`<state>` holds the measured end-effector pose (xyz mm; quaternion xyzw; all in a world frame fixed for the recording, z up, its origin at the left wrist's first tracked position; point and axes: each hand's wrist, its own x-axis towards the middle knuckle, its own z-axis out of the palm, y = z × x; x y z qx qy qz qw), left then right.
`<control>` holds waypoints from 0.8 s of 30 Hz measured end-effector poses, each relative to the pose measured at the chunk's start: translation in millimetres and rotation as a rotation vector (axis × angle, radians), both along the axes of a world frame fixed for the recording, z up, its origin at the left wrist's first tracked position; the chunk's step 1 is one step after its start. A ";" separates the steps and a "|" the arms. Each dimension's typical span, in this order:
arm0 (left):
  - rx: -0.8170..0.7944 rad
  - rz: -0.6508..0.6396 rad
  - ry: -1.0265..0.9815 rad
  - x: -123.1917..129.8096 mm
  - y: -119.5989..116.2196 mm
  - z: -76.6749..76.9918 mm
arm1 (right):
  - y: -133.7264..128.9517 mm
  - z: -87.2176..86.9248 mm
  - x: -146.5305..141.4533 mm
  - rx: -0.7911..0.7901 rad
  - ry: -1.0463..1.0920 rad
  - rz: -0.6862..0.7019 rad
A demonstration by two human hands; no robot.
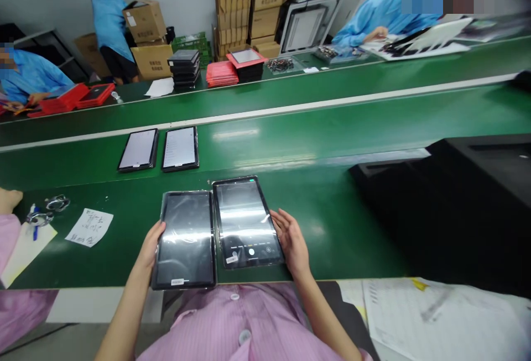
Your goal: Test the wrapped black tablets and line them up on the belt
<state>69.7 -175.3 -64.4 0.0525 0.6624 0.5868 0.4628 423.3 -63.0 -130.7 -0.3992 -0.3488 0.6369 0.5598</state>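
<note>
Two dark tablets in clear film lie side by side in front of me. The left tablet (185, 239) has a dark screen, and its bottom edge reaches the table's front edge. My left hand (150, 246) is closed on its left side, thumb on the front edge. Beside it, the right tablet (244, 217) shows a camera screen with a round white button near the bottom and strong light reflections. My right hand (292, 242) grips its right edge, with fingers partly curled and some hidden. Both tablets carry a small white label at the bottom.
Two more stacks of tablets (139, 149) with lit screens sit farther back on the green table (323, 200). Paper notes (90, 227) and another person's hand (9, 200) are at left. A large black box (456, 200) fills the right. Co-workers in blue sit or stand beyond.
</note>
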 end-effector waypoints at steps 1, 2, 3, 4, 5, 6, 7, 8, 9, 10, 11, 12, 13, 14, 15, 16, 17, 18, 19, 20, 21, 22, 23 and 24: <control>-0.018 0.046 -0.030 1.6 -0.1 -1.2 | 0.0 0.0 0.3 -0.001 0.008 0.001; -0.032 0.077 -0.071 2.8 0.5 -1.3 | 0.1 0.1 0.5 -0.003 0.015 0.000; -0.042 0.093 -0.120 4.1 2.1 -0.4 | 0.4 0.3 0.5 -0.004 0.020 -0.004; -0.046 0.095 -0.173 6.0 4.6 1.4 | 0.7 0.5 0.4 -0.006 0.023 -0.010; -0.040 0.084 -0.221 9.1 8.0 3.7 | 1.1 0.8 0.3 -0.008 0.023 -0.017; -0.025 0.071 -0.256 13.8 12.4 6.3 | 1.4 1.0 0.0 -0.010 0.022 -0.024; -0.004 0.060 -0.271 20.7 17.6 8.5 | 1.7 1.3 -0.2 -0.012 0.020 -0.029; 0.018 0.062 -0.263 30.0 23.5 10.1 | 2.1 1.5 -0.6 -0.014 0.016 -0.034; 0.046 0.065 -0.236 41.5 29.8 10.8 | 2.4 1.7 -1.1 -0.016 0.013 -0.036; 0.080 0.059 -0.195 54.9 36.4 10.4 | 2.9 2.0 -1.7 -0.019 0.009 -0.036; 0.118 0.034 -0.143 69.4 43.1 8.9 | 3.4 2.4 -2.5 -0.023 0.006 -0.035; 0.158 -0.011 -0.075 84.1 49.6 6.6 | 3.9 2.9 -3.4 -0.027 0.005 -0.032; 0.197 -0.071 0.012 97.8 55.7 3.6 | 4.2 3.6 -4.0 -0.030 0.005 -0.029; 0.228 -0.134 0.122 109.4 61.2 0.2 | 3.9 4.4 -4.1 -0.032 0.003 -0.026; 0.238 -0.190 0.249 118.2 65.8 -3.5 | 2.6 5.5 -3.0 -0.028 -0.004 -0.027; 0.223 -0.230 0.382 123.7 69.0 -7.4 | -0.1 6.8 -0.3 -0.018 -0.024 -0.040; 0.190 -0.253 0.499 125.9 70.8 -11.7 | -4.6 8.3 4.3 -0.005 -0.068 -0.070; 0.150 -0.255 0.575 125.3 70.8 -16.6 | -11.1 10.0 11.2 0.010 -0.142 -0.115; 0.115 -0.245 0.586 123.0 68.9 -22.1 | -19.6 12.0 19.9 0.022 -0.239 -0.164; 0.097 -0.232 0.530 120.0 65.3 -28.3 | -30.0 14.0 30.0 0.027 -0.346 -0.192; 0.103 -0.223 0.419 117.5 60.1 -35.2 | -41.6 16.2 40.4 0.016 -0.452 -0.185; 0.128 -0.220 0.275 116.5 53.7 -42.2 | -53.7 18.5 50.0 -0.014 -0.526 -0.111; 0.161 -0.226 0.119 117.6 46.9 -49.1 | -65.7 20.8 57.8 -0.068 -0.563 0.013; 0.193 -0.242 -0.018 120.9 40.5 -55.2 | -76.6 23.2 62.7 -0.139 -0.558 0.151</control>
